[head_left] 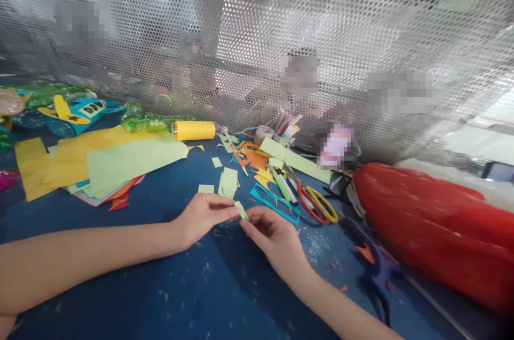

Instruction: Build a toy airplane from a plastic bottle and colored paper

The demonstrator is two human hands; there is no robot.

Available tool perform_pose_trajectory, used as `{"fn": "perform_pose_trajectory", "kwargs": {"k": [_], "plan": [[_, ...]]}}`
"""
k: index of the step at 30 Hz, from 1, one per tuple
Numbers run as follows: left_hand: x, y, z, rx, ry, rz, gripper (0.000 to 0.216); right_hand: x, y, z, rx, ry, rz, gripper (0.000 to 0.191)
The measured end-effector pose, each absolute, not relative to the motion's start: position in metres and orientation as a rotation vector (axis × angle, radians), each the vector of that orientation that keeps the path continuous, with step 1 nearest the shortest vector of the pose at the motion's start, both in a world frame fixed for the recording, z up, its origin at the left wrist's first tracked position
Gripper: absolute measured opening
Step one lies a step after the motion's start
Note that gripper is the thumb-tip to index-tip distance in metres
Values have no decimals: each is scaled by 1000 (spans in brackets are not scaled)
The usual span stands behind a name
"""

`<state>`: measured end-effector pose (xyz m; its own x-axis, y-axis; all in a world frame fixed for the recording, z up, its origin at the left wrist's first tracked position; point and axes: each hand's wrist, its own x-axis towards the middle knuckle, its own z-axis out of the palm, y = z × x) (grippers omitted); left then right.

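Note:
A small strip of pale green paper is pinched between both hands above the blue table. My left hand grips its left side with thumb and fingertips. On the other side, my right hand has thumb and forefinger closed at the strip's lower end. Just beyond the hands lie cut pale green paper pieces. A blue paper cut-out rests beside my right hand, near scissors with red and yellow handles.
Sheets of yellow and green paper are piled at left, behind them a blue toy plane and a yellow-wrapped bottle. A red plastic bag and a glue gun are at right. Perforated metal mesh borders the back.

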<state>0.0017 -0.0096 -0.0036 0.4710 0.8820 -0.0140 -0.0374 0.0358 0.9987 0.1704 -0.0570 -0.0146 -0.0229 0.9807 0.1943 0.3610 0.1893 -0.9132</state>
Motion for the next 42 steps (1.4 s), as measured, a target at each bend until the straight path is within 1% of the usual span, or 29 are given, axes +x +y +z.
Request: {"fn": "perform_pose_trajectory", "kwargs": {"k": [15,22,24,27,29,31,33,38,40,42], "plan": [[3,-8,-14,1404,786,902,17,171,-55,-19,-1344,-1613,779,16],[1,-9,-11,1414,754,846,19,171,-72,-2,-1432,-1743,729,13],[1,-9,-9,1387,782,836,20,185,-82,7,-1556,-1800,558,14],[2,-9,-8,1333,803,851,19,227,-100,17,-1869,-1790,-5,21],[3,-8,-10,1322,794,867,19,264,-112,18,-2139,-1741,-320,28],[4,-7,-12,1324,777,872,20,299,-122,16,-2373,-1646,-478,31],[4,-7,-13,1339,767,868,20,326,-127,11,-2460,-1676,-338,34],[3,-8,-13,1387,756,863,20,347,-125,5,-2568,-1494,149,54],[2,-8,-12,1392,761,866,20,347,-128,5,-2519,-1356,243,50],[2,-8,-11,1376,770,870,20,344,-134,4,-2402,-1133,310,39]]}}
